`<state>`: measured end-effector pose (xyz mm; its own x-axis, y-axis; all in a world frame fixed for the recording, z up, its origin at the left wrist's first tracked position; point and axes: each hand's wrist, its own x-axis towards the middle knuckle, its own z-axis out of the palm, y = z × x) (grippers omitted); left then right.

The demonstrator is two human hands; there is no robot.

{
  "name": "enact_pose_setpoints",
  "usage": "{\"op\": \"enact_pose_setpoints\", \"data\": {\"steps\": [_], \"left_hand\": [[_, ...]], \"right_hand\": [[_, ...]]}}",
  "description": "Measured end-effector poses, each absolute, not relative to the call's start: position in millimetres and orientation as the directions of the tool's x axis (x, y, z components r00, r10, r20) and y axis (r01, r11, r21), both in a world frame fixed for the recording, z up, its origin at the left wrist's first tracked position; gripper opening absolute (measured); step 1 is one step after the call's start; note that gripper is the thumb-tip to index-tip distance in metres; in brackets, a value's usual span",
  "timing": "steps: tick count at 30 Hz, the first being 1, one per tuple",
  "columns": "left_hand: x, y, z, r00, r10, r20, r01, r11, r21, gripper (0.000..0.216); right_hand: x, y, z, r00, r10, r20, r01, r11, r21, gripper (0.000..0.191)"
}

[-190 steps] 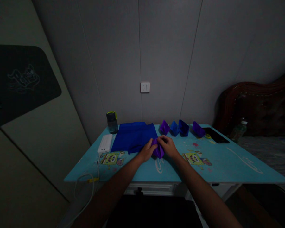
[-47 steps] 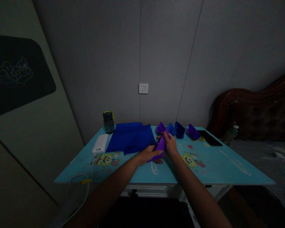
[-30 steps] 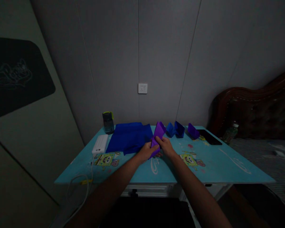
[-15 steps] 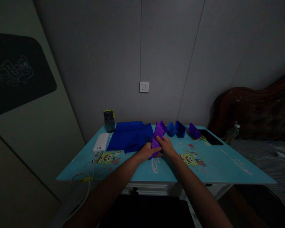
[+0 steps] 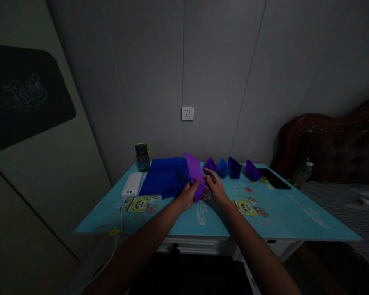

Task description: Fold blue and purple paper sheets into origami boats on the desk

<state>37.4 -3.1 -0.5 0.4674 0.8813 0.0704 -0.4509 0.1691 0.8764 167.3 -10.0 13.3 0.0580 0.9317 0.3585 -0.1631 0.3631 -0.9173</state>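
Note:
A folded sheet of purple paper point(image 5: 194, 171) is tilted upright above the table, gripped near its lower end between the thumb and fingers of my left hand point(image 5: 189, 195). My right hand point(image 5: 214, 185) is just right of the paper, its fingers stretched and apart; whether a fingertip touches the paper's edge I cannot tell. Behind the left hand lie blue paper sheets point(image 5: 166, 176). Beyond the right hand stands a row of folded paper shapes: a purple one point(image 5: 211, 164), a lighter blue one point(image 5: 223, 168), a dark blue one point(image 5: 234, 168) and another purple one point(image 5: 252, 170).
A water bottle point(image 5: 142, 157) and a white power bank point(image 5: 132, 184) with a cable are at the left of the light-blue table point(image 5: 283, 221). At the right lie a dark tablet-like slab point(image 5: 275, 179) and a small yellow-handled item point(image 5: 264, 179). A plastic bottle point(image 5: 301, 174) stands beyond.
My right hand has let go of the purple paper and its fingers have spread. The paper has tilted leftward in my left hand, uncovering the purple folded shape behind.

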Motion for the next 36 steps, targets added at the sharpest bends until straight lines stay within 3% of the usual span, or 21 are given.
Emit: {"op": "enact_pose_setpoints", "data": {"steps": [2,5,12,16,23,31,36], "left_hand": [[34.6,-3.0,2.5,0.407,0.906,0.119,-0.525,0.125,0.842,0.063],[32.0,-2.0,1.9,0.337,0.929,0.156,-0.582,0.075,0.81,0.064],[34.0,4.5,-9.0,0.208,0.96,0.189,-0.526,-0.053,0.849,0.066],[34.6,6.4,-10.2,0.188,0.955,0.229,-0.493,-0.11,0.863,0.065],[30.8,-1.8,1.0,0.251,0.943,0.216,-0.521,-0.057,0.852,0.077],[26.8,-0.3,2.4,0.44,0.878,0.189,-0.599,0.13,0.79,0.081],[27.2,1.9,-1.3,0.473,0.874,0.113,-0.513,0.17,0.841,0.085]], "right_hand": [[165.7,-14.8,15.2,0.047,0.903,0.426,-0.166,0.428,-0.888,0.046],[163.9,-20.9,17.6,0.032,0.837,0.546,-0.032,0.546,-0.837,0.031],[163.5,-25.3,20.4,-0.046,0.646,0.762,0.264,0.743,-0.615,0.013],[163.6,-24.0,18.0,-0.021,0.671,0.741,0.273,0.717,-0.641,0.014],[161.6,-26.7,15.3,-0.081,0.723,0.686,0.216,0.685,-0.696,0.018],[158.0,-28.4,13.2,0.0,0.798,0.603,0.126,0.598,-0.791,0.025],[155.6,-26.2,11.0,-0.065,0.852,0.52,0.088,0.524,-0.847,0.03]]}}
